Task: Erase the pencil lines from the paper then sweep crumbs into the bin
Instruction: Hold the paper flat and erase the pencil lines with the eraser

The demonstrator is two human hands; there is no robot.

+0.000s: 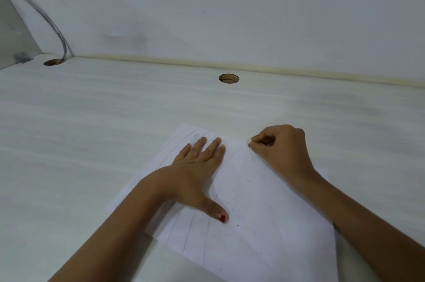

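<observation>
While pressing the white pencil-lined paper sheet [264, 224] flat on the pale desk [92, 132] with straight-fingered left hand [195, 171], pinching small white eraser [249, 139] in curled right hand [280, 148] at sheet's far edge; dark crumbs [248, 181] strewn across.

The left hand [195, 166] and right hand [282, 146] are bare, and so are the left forearm [128, 208] and right forearm [358, 212] as far as the frame's edge. The nails [203, 137] that show are painted dark red, and on the left thumbnail [222, 217] the red is chipped and patchy. A small dark mark [336, 227] sits on the right forearm.
</observation>
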